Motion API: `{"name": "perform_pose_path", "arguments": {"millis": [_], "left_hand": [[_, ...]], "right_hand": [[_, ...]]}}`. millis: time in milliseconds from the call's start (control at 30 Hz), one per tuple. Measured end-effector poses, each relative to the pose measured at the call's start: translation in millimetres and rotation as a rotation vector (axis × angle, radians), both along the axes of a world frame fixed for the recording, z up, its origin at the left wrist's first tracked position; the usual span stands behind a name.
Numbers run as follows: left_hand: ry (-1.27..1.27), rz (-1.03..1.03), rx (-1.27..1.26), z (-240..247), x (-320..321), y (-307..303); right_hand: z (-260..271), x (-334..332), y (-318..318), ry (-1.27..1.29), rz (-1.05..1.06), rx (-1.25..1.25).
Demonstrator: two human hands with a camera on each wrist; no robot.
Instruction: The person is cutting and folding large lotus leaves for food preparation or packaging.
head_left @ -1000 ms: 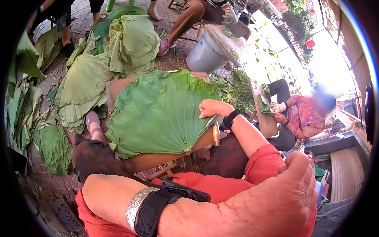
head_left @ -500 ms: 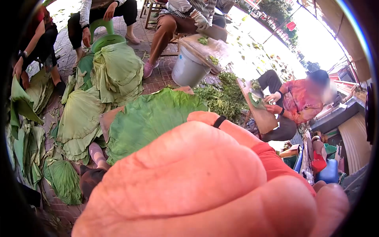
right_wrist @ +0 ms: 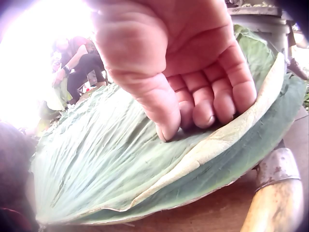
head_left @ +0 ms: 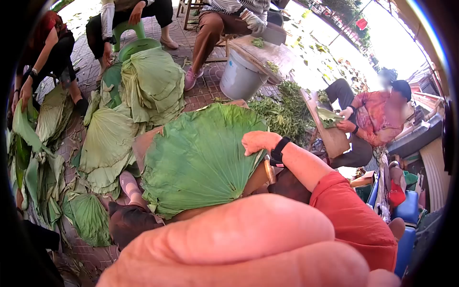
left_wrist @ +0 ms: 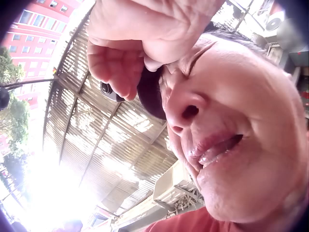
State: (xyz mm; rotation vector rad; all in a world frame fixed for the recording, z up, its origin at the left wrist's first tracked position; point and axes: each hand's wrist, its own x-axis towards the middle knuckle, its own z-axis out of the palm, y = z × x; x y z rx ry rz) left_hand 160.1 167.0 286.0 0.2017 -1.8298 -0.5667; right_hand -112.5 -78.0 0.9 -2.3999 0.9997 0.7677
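A large green lotus leaf [head_left: 201,158] lies spread over a wooden board [head_left: 143,146]. My right hand [head_left: 260,142] rests on its right part; the right wrist view shows bent fingers and thumb [right_wrist: 166,123] with their tips against the leaf, beside a folded pale edge [right_wrist: 207,147]. A wooden handle with a metal collar [right_wrist: 277,203] lies by the leaf's edge. Raised close before the head camera, my left hand [head_left: 229,244] covers the lower middle of that view. In the left wrist view it is at the brow by a dark band [left_wrist: 150,96], fingers loosely bent, holding nothing visible.
Stacks of lotus leaves [head_left: 150,79] and loose leaves [head_left: 88,217] cover the ground at left. Several people sit around, one at right with a leaf on a board [head_left: 330,131]. A grey bucket [head_left: 241,79] and a heap of greenery [head_left: 282,112] stand beyond my board.
My left hand has risen from my lap side to close before the camera, and now sits slightly lower in view than half a second ago. The right hand has stayed on the leaf.
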Motion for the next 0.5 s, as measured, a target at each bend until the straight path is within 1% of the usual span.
{"name": "perform_pose_path", "arguments": {"millis": [33, 100, 167, 200, 233, 267, 300, 367, 467, 500], "left_hand": [[0.030, -0.020, 0.019, 1.8, 1.7, -0.4], [0.084, -0.049, 0.051, 4.3, 3.9, -0.8], [0.132, -0.072, 0.072, 7.7, 3.9, -3.9], [0.152, -0.081, 0.076, 8.4, 2.6, -6.1], [0.165, -0.090, 0.075, 8.8, 1.3, -7.5], [0.176, -0.116, 0.071, 8.6, -3.0, -9.8], [0.205, -0.084, 0.025, 6.4, -7.2, -12.0], [0.216, -0.102, 0.062, 7.6, -10.7, -10.5], [0.233, -0.056, 0.075, 10.0, -22.8, -7.7], [0.188, -0.093, 0.093, 11.2, -23.3, -5.8]], "right_hand": [[2.3, 1.4, 1.3, 0.005, -0.034, -0.003], [10.7, 5.7, 4.6, 0.020, 0.014, -0.013], [5.4, 3.2, 1.8, 0.002, -0.016, 0.022], [5.1, 2.9, 4.2, -0.005, -0.023, -0.003], [0.1, 1.1, 2.2, -0.023, -0.038, 0.005], [5.4, 4.1, 3.7, 0.015, -0.056, 0.019], [11.0, 7.5, 6.0, 0.045, -0.071, 0.041], [7.8, 6.5, 4.6, 0.052, -0.044, 0.031], [3.4, 8.1, 2.3, 0.070, -0.087, 0.052], [1.6, 7.7, 2.5, 0.073, -0.097, 0.054]]}}
